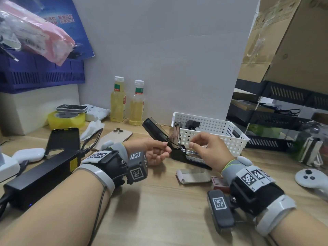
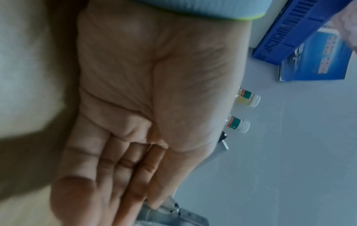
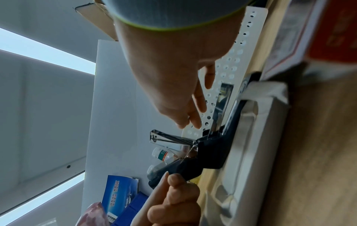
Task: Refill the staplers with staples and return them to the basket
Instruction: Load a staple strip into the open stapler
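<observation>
A black stapler (image 1: pixel 179 155) (image 3: pixel 210 151) stands on the wooden table, its cover swung up to the back left and its metal pusher arm upright. My left hand (image 1: pixel 166 148) (image 3: pixel 170 180) (image 2: pixel 135 198) pinches the raised cover near the hinge. My right hand (image 1: pixel 192 142) (image 3: pixel 190 122) hovers just over the magazine with fingers loosely bent; I see nothing between them. A silver strip lies in the magazine channel. Behind stands the white perforated basket (image 1: pixel 236 139) (image 3: pixel 228 65) with another dark stapler (image 1: pixel 192 124) inside.
An open staple box (image 1: pixel 193 175) and a red staple box (image 1: pixel 219 181) lie just in front of the stapler. Two bottles (image 1: pixel 117 100), two phones (image 1: pixel 62 141), a tape roll (image 1: pixel 66 119) and a black power brick (image 1: pixel 40 174) fill the left. A white controller (image 1: pixel 308 177) sits right.
</observation>
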Tool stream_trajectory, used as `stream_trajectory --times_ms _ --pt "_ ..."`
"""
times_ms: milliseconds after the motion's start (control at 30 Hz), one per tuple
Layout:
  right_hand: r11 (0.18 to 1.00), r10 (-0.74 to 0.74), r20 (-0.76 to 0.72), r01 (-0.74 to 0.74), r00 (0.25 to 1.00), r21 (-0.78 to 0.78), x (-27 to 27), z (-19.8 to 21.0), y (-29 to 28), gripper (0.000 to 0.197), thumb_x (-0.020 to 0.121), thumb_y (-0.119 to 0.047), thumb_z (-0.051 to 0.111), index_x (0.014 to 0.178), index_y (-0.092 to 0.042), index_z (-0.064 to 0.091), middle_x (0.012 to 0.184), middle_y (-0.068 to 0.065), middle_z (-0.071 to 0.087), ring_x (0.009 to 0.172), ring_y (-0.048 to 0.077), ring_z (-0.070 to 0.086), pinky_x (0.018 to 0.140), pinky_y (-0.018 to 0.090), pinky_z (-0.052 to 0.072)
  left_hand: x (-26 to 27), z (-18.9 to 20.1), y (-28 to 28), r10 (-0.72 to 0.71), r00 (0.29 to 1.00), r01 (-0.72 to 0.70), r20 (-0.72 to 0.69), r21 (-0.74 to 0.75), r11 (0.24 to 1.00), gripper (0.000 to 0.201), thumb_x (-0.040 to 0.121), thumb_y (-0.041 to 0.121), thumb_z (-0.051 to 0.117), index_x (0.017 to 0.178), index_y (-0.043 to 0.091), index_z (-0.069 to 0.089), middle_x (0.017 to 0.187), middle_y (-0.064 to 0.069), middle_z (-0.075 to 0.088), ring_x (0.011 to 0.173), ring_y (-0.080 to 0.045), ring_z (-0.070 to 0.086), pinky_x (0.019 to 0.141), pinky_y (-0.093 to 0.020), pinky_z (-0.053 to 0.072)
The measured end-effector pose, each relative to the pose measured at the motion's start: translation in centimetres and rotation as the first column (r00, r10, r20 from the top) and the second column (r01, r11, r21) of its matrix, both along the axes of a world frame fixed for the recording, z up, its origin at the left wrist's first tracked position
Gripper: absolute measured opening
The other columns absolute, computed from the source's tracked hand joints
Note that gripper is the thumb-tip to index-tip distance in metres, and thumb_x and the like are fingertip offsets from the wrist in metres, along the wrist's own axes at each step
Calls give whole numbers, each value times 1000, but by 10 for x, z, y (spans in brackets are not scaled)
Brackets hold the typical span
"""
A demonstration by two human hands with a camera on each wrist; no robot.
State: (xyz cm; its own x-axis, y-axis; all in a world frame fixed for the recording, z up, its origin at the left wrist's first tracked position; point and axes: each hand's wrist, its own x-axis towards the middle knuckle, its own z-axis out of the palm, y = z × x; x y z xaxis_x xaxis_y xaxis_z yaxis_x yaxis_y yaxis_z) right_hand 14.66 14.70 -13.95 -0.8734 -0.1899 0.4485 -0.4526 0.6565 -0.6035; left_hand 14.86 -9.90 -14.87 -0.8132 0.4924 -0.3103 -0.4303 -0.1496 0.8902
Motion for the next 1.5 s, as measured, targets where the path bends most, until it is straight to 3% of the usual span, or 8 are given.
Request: stream_trajectory --times_ms 133,233,400,567,800,1200,1433,1500 --pt "992 -14 26 10 1000 126 -6 -2 -10 5 91 -28 66 88 -24 67 80 -13 74 87 7 68 77 22 51 -3 4 -8 46 996 -39 73 -93 995 22 83 23 68 82 1 70 75 -12 68 60 -15 69 53 -23 58" --pt "990 18 65 -27 998 136 -7 -4 -13 5 90 -28 66 86 -27 65 83 -12 75 89 9 68 83 31 53 -5 3 -15 105 991 -94 83 -122 988 26 83 19 72 97 2 58 78 -16 70 67 -20 72 57 -28 60" --pt "1000 -19 5 19 1000 19 -7 -3 -7 1 85 -24 73 83 -25 73 81 -10 74 82 5 68 76 21 51 -5 1 -22 201 980 -201 15 37 979 46 78 8 75 116 3 50 92 -20 68 83 -28 71 74 -36 62" --pt "998 -30 64 34 997 -50 -11 -7 0 11 78 -27 81 87 -24 75 79 -6 75 79 6 71 79 27 58 -4 -3 -18 325 940 -308 -106 151 939 50 79 2 74 123 17 57 124 -21 60 101 -32 70 85 -39 60" --pt "999 -6 90 9 996 -31 -14 -9 0 9 76 -21 83 81 -21 76 78 -8 75 76 4 70 79 24 56 -9 -6 -15 359 918 -338 -167 141 930 51 68 6 78 115 15 60 93 -15 76 86 -28 74 72 -35 62" --pt "999 17 181 -11 983 -33 -18 -14 -1 10 74 -23 85 77 -20 76 74 -5 76 75 11 72 79 32 59 -14 -10 -16 341 922 -319 -185 136 938 51 68 8 78 116 17 60 102 -16 72 89 -28 72 77 -36 61" --pt "997 0 141 -12 990 79 -8 -4 4 6 78 -24 82 83 -24 80 75 -9 72 72 1 63 67 11 46 -16 -11 -18 331 924 -309 -193 135 941 47 71 6 77 114 18 61 99 -15 74 88 -28 72 75 -36 61" --pt "990 0 134 -20 991 143 -5 -1 5 9 78 -25 81 86 -26 80 75 -5 69 72 5 61 65 11 44 -16 -13 -18 334 922 -310 -198 140 940 39 77 5 74 111 18 62 98 -14 74 86 -27 72 74 -35 61"
